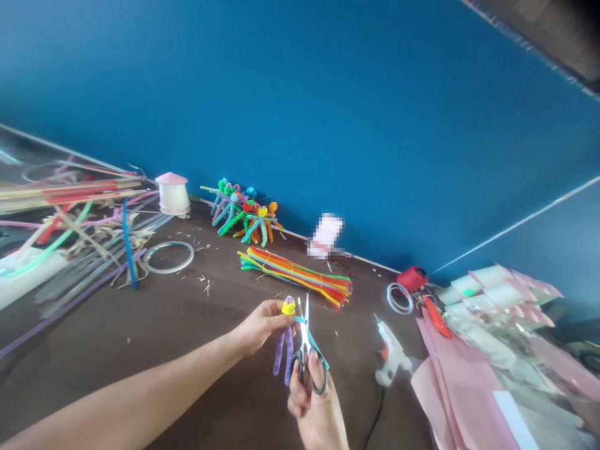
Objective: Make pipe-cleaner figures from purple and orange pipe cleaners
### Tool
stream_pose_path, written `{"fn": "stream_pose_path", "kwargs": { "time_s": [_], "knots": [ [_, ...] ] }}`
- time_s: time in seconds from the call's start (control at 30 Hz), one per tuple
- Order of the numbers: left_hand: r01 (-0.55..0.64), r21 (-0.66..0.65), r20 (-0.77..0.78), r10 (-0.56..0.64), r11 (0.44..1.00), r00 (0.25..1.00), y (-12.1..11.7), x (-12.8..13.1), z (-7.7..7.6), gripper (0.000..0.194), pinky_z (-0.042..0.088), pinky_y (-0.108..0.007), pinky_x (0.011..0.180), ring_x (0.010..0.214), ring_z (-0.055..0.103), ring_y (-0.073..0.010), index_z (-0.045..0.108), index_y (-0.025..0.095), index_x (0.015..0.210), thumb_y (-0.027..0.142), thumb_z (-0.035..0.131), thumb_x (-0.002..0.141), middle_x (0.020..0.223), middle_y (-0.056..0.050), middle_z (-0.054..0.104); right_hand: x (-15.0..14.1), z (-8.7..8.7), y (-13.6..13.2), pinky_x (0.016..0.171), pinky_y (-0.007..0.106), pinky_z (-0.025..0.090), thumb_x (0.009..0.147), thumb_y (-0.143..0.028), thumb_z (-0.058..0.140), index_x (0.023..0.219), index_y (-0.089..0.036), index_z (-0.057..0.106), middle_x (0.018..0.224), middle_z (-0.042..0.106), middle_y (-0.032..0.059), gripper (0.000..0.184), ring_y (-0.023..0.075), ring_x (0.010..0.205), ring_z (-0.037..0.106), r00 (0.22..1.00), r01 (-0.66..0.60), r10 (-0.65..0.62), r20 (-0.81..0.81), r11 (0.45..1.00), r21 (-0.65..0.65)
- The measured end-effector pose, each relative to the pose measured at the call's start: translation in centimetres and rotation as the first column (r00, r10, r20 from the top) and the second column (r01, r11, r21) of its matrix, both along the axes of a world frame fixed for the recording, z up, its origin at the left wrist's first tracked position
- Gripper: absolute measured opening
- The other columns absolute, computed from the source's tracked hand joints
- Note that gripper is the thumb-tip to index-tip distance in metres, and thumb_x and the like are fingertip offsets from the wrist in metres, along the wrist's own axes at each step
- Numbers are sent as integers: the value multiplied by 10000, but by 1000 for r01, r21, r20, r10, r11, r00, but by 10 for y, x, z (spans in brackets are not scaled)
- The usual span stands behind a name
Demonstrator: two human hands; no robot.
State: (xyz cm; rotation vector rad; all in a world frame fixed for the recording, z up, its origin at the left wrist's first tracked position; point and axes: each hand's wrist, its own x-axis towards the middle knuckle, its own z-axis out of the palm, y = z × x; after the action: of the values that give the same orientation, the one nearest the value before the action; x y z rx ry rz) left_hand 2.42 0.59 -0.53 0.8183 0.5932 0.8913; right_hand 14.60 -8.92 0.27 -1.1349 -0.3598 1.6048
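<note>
My left hand (260,326) pinches a small pipe-cleaner figure (289,307) with a yellow and purple top and two purple legs hanging down. A light blue pipe cleaner (317,342) runs from the figure toward the right. In my right hand (313,397) is a pair of scissors (305,340) with dark handles, fingers through the loops. The scissor blades point away from me and stand apart, with the blue strand at them close beside the figure. Whether the blades touch the strand I cannot tell.
Beyond my hands lies a bundle of colourful pipe cleaners (295,275). Several finished-looking pipe-cleaner figures (246,212) stand by the blue wall. A glue gun (392,356) and pink sheets (457,381) are right; a tape ring (169,257), white cup (173,197) and loose strips (84,250) left.
</note>
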Motion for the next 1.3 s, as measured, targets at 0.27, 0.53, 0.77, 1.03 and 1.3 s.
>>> {"fn": "stream_pose_path", "kwargs": {
  "time_s": [0.27, 0.53, 0.77, 1.03, 1.3],
  "knots": [
    [-67, -136, 21, 71, 988, 997, 1, -1, -3, 188, 414, -203, 550, 559, 573, -112, 578, 113, 700, 260, 675, 637, 653, -56, 654, 34, 15, 1, 343, 173, 201, 673, -583, 554, 737, -145, 535, 526, 544, -15, 443, 18, 326, 258, 921, -169, 136, 365, 984, 60],
    [-72, -262, 105, 102, 962, 989, 9, -5, -5, 110, 395, -186, 477, 511, 560, -103, 574, 110, 665, 180, 655, 640, 618, -49, 632, 122, 58, 77, 568, 314, 402, 725, -454, 485, 765, -181, 630, 759, 659, 112, 312, 266, 723, 612, -454, -41, 190, 870, 972, -233],
    [-136, -221, 63, 153, 966, 986, 7, -4, -6, 151, 383, -191, 474, 499, 544, -95, 564, 117, 683, 215, 669, 638, 625, -47, 634, 124, 64, 130, 564, 291, 409, 540, -387, 688, 725, -151, 656, 764, 672, 145, 302, 273, 755, 631, -620, -98, 376, 688, 833, -544],
    [-215, -127, -16, 215, 968, 977, 8, -4, -3, 217, 375, -206, 479, 492, 512, -87, 567, 110, 697, 276, 686, 624, 616, -31, 613, 124, 74, 141, 574, 288, 398, 541, -200, 686, 612, -154, 641, 713, 671, 132, 96, 262, 721, 630, -610, -174, 326, 722, 834, -523],
    [-214, -84, -89, 206, 973, 974, 9, 1, -6, 290, 387, -209, 456, 478, 512, -94, 582, 100, 716, 328, 709, 588, 615, -40, 616, 49, 45, 90, 661, 264, 436, 796, -291, 467, 865, -192, 616, 830, 647, 68, 192, 175, 717, 587, 55, -572, -227, 972, 791, 217]
  ]
}}
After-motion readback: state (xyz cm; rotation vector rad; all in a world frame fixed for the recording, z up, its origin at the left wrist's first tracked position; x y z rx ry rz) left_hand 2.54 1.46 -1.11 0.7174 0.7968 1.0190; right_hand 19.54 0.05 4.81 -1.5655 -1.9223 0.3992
